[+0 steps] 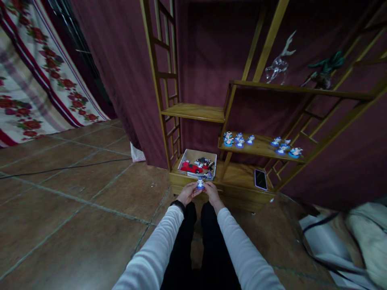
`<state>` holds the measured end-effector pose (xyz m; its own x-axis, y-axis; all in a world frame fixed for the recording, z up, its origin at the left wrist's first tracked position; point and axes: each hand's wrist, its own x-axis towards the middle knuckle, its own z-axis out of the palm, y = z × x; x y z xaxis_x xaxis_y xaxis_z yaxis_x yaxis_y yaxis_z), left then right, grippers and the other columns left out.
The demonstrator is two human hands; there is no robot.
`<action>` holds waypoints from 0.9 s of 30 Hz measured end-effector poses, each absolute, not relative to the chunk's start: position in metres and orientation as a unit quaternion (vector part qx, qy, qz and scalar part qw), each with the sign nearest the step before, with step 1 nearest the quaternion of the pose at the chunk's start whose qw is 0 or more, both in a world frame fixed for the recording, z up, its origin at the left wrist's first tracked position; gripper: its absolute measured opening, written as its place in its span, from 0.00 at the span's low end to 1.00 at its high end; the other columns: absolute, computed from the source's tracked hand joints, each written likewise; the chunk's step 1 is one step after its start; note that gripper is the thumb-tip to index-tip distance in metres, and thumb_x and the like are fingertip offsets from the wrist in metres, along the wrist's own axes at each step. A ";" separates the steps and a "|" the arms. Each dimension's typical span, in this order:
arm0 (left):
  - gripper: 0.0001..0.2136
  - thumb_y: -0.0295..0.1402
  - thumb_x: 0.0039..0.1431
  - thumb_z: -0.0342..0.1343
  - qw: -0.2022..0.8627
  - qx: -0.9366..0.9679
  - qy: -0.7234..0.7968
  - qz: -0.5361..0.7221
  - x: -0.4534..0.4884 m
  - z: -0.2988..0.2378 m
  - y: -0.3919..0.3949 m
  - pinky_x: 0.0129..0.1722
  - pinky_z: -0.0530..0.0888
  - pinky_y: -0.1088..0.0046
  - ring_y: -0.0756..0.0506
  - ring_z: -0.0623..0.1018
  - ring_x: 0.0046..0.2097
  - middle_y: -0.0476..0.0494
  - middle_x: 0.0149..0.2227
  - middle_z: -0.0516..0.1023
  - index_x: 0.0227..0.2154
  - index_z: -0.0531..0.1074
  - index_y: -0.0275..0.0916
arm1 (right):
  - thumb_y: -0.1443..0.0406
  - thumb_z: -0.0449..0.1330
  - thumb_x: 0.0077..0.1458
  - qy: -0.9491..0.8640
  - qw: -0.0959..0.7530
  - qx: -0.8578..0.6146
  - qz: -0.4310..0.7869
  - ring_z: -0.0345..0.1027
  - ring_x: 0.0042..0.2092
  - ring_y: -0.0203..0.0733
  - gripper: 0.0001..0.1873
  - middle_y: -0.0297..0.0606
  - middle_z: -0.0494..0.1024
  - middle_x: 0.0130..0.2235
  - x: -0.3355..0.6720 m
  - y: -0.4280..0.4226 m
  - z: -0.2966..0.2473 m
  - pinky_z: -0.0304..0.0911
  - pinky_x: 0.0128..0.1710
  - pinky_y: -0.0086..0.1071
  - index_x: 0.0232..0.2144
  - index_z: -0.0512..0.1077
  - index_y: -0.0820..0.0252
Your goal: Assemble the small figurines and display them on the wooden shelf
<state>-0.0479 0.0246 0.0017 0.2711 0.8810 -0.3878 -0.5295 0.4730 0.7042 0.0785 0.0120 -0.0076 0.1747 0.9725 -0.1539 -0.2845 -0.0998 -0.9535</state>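
A small white and purple figurine is held between my two hands, just in front of the shelf unit. My left hand grips it from the left, and my right hand touches it from the right with fingers closed in. Behind it, on the bottom shelf, an open cardboard box holds a red item and several small dark and coloured figures. Similar figurines stand on the middle right shelf in two groups, a left group and a right group.
A phone lies on the bottom shelf to the right. Higher up stand a clear deer ornament and a dark green statue. A bare wooden shelf is above the box. Bags sit on the floor at right; a cable crosses the tiles at left.
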 end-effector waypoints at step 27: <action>0.03 0.26 0.53 0.55 0.754 0.231 0.390 0.475 -0.045 -0.002 0.026 0.30 0.76 0.78 0.51 0.77 0.25 0.41 0.25 0.77 0.29 0.70 0.30 | 0.55 0.60 0.38 -0.378 0.581 -0.515 0.503 0.65 0.28 0.36 0.14 0.32 0.73 0.25 0.077 0.014 -0.013 0.61 0.28 0.28 0.23 0.70 0.60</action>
<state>-0.0446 0.0257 -0.0024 0.2451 0.8966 -0.3688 -0.5354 0.4423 0.7195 0.0767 0.0145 -0.0128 0.2069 0.9752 -0.0790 -0.1950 -0.0380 -0.9801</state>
